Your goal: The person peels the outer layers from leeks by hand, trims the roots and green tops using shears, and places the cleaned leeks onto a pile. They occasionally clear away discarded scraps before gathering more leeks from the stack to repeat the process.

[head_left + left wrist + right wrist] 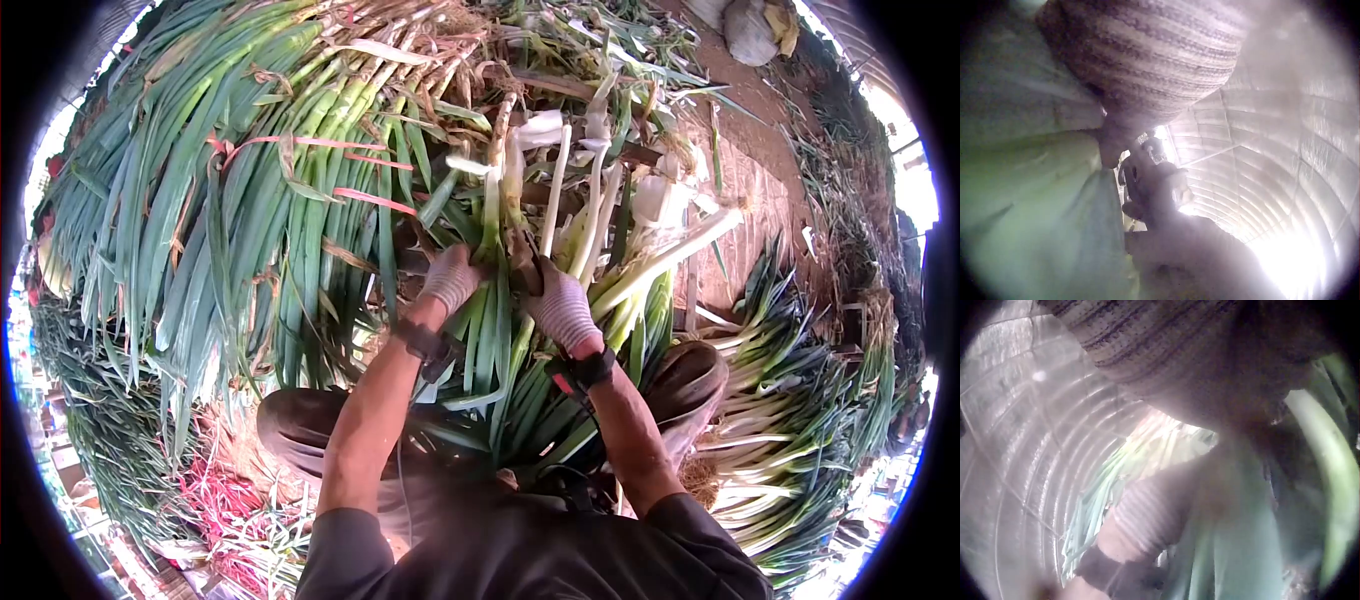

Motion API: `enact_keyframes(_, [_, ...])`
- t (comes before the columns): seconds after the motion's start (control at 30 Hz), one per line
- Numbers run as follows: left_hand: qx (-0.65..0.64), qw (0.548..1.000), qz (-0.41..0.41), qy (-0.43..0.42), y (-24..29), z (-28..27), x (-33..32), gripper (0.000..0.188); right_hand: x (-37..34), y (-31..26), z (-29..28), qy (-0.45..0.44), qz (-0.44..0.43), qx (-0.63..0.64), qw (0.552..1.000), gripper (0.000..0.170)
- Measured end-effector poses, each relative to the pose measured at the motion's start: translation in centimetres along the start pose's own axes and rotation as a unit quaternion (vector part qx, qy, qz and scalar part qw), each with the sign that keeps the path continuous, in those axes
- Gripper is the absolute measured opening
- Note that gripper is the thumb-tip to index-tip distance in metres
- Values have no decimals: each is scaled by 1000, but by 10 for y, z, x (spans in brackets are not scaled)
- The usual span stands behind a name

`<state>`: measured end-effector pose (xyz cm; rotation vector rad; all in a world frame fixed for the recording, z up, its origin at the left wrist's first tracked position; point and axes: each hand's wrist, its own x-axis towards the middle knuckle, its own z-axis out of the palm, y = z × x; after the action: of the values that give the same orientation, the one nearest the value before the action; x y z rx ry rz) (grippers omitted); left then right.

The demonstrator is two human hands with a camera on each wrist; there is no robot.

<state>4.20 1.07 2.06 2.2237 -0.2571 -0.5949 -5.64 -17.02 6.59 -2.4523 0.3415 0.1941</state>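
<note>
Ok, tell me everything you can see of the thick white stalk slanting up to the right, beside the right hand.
The thick white stalk looks smooth, pale and nearly straight, with a short tan root tuft at its upper right end. It slants down leftward toward the gloved right hand, above green leaves. No fingers are seen round it; whether it touches that hand is unclear, and its lower end is hard to make out.

arched ribbed roof (1266,137); bright glare (1291,262) low; brownish ground (745,105).
</note>
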Motion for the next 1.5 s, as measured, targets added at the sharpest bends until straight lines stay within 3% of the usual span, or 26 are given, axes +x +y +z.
enact_keyframes(0.3, [-100,993,27,-51,-12,-1,0,40,59,-2,-7,20,-10,-26,999,42])
enact_keyframes(0.4, [-177,980,70,-48,-14,2,-1,31,82,5,-3,36,-10,-37,999,39])
enact_keyframes(0.67, [-107,989,92,-33,-19,3,2,35,142,12,-4,82,-29,-45,995,36])
enact_keyframes(0.87, [-74,991,102,-33,-9,-4,-3,36,186,5,-18,70,5,-52,996,41])
enact_keyframes(1.03, [-108,990,37,-83,-5,-8,-5,37,206,11,-24,46,-18,-28,998,43])
enact_keyframes(1.13, [-175,980,8,-92,-11,-1,-5,36,181,18,-26,24,-41,0,999,43])
enact_keyframes(1.2, [-138,987,66,-40,-21,14,1,37,135,15,-35,10,-48,30,998,42])
enact_keyframes(1.27, [-108,990,92,-16,-22,22,0,39,84,4,-47,-82,33,35,995,45])
enact_keyframes(1.4, [-53,996,66,-35,-5,32,-9,36,-8,28,-46,-79,-46,36,995,57])
enact_keyframes(1.47, [-7,998,37,-44,15,41,-20,33,-36,50,-46,-39,-8,98,994,61])
enact_keyframes(1.5, [53,995,72,-35,25,49,-28,34,-43,56,-46,-17,11,129,991,63])
